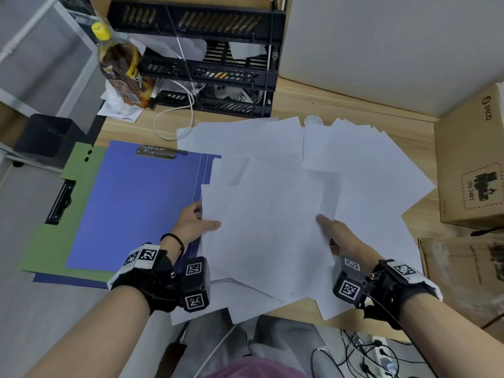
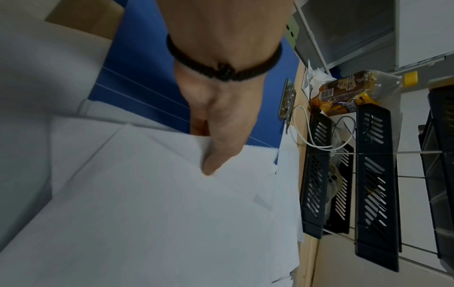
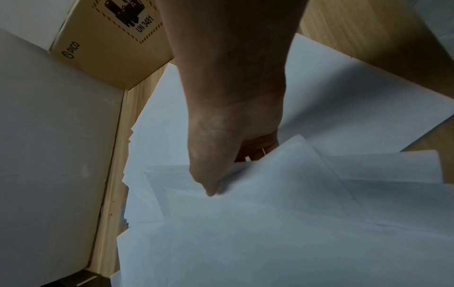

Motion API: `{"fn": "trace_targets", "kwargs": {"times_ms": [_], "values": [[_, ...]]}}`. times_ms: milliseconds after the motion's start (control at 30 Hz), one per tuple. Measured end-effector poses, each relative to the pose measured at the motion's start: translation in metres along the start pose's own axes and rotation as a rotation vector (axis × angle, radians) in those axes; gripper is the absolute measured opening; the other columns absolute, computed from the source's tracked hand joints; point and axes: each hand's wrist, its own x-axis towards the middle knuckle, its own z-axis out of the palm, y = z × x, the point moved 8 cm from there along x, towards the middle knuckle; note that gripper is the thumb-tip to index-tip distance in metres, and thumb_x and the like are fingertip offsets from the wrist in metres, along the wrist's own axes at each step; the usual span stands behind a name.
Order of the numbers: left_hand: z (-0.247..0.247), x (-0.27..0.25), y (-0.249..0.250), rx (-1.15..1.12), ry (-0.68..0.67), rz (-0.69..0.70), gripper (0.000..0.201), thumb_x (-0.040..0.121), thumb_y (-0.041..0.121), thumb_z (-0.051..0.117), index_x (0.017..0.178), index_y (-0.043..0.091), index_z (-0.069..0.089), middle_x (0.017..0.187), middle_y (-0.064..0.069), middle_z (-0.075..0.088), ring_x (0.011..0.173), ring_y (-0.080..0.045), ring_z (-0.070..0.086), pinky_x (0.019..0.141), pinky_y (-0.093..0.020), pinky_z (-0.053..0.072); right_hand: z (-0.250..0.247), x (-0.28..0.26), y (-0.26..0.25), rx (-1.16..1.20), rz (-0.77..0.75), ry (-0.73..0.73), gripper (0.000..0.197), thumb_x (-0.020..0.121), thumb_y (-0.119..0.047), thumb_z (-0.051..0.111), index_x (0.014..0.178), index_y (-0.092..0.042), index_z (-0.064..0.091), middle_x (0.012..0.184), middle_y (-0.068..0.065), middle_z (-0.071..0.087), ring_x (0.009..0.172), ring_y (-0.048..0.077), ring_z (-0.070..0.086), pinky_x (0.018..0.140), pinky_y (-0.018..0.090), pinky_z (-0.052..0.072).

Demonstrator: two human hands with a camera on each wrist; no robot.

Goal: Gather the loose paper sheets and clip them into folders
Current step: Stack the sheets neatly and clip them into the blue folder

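Paper sheets (image 1: 268,227) in both grips, left hand (image 1: 192,223) and right hand (image 1: 342,237) pinching edges, fingers hidden underneath

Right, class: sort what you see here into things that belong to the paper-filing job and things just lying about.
Belongs to the job:
left hand, right hand, held paper sheets, loose paper sheets, blue clip folder, green clip folder

Lying about:
drink bottle, black tray rack, white cable, PICO cardboard box
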Motion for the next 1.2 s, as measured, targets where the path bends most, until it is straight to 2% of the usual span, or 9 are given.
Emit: {"fn": "trace_targets", "kwargs": {"times_ms": [133,267,400,533,633,700,900,1100,1200], "values": [[0.012,-0.012,0.031,0.041,-0.116,0.077,0.031,0.089,0.017,0.066,0.119,0.012,0.061,0.099,0.009,0.066,0.086,-0.004,0.062,0.065,-0.008,0.049,0.007,-0.003,-0.005,-0.033,-0.038,-0.054,0.03,0.098,-0.035,0.053,0.079,-0.013,0.052,0.037,-0.009,0.053,0.031,0.003,0.05,0.033,0.013,0.035],[-0.003,-0.016,0.074,0.073,-0.053,0.221,0.03,0.095,0.021,0.058,0.124,0.013,0.059,0.116,-0.001,0.066,0.099,-0.014,0.063,0.081,-0.022,0.051,0.011,0.001,-0.005,-0.052,-0.053,-0.044,0.027,0.097,-0.031,0.058,0.098,-0.004,0.057,0.054,-0.004,0.064,0.038,0.005,0.06,0.036,0.014,0.041],[-0.038,-0.019,0.102,-0.081,0.156,0.318,0.028,0.097,0.016,0.053,0.124,0.012,0.058,0.114,-0.002,0.064,0.1,-0.018,0.061,0.081,-0.027,0.048,0.015,0.002,-0.005,-0.062,-0.053,-0.017,0.029,0.097,-0.021,0.057,0.118,-0.001,0.056,0.086,0.007,0.067,0.052,0.011,0.068,0.039,0.016,0.047],[-0.073,-0.015,0.095,-0.249,0.306,0.289,0.028,0.097,0.016,0.052,0.124,0.011,0.059,0.115,-0.003,0.065,0.1,-0.021,0.063,0.078,-0.028,0.051,0.018,-0.001,-0.008,-0.067,-0.041,0.018,0.015,0.099,-0.014,0.052,0.107,-0.001,0.055,0.071,0.005,0.064,0.043,0.009,0.062,0.034,0.014,0.04],[-0.07,-0.009,0.079,-0.221,0.234,0.219,0.027,0.097,0.017,0.052,0.123,0.015,0.059,0.115,-0.002,0.065,0.1,-0.022,0.063,0.076,-0.03,0.051,0.022,-0.006,-0.011,-0.014,-0.05,0.008,0.016,0.1,-0.009,0.048,0.084,-0.008,0.05,0.036,-0.006,0.055,0.025,0.003,0.049,0.029,0.011,0.033],[-0.061,-0.006,0.063,-0.205,0.194,0.163,0.026,0.098,0.017,0.051,0.122,0.017,0.059,0.115,-0.001,0.064,0.098,-0.021,0.062,0.073,-0.028,0.05,0.026,-0.011,-0.015,0.001,-0.074,0.006,0.018,0.093,-0.012,0.058,0.078,-0.01,0.049,0.029,-0.006,0.049,0.023,0.003,0.046,0.028,0.012,0.032],[-0.04,0.003,0.008,-0.42,0.194,-0.05,0.036,0.099,0.017,0.051,0.133,0.007,0.051,0.131,-0.011,0.059,0.114,-0.03,0.059,0.097,-0.045,0.047,0.016,-0.005,-0.003,0.073,-0.014,0.123,0.032,0.104,-0.011,0.037,0.074,-0.008,0.046,0.026,-0.003,0.047,0.021,0.006,0.045,0.026,0.012,0.029],[-0.006,-0.001,-0.011,-0.42,0.106,-0.089,0.034,0.096,0.001,0.05,0.13,0.005,0.052,0.122,-0.012,0.06,0.099,-0.026,0.059,0.08,-0.035,0.049,0.021,-0.002,0.007,0.227,0.057,0.075,0.047,0.101,-0.044,0.042,0.082,-0.005,0.058,0.041,0.004,0.058,0.034,0.015,0.057,0.036,0.017,0.043],[0.009,-0.004,-0.017,-0.43,0.016,-0.132,0.031,0.092,-0.004,0.053,0.122,0.003,0.056,0.119,-0.014,0.062,0.088,-0.021,0.062,0.07,-0.034,0.053,0.023,0.003,0.009,0.031,0.056,0.061,0.045,0.095,-0.048,0.051,0.071,-0.01,0.049,0.037,-0.002,0.044,0.031,0.014,0.044,0.036,0.018,0.032]]}}
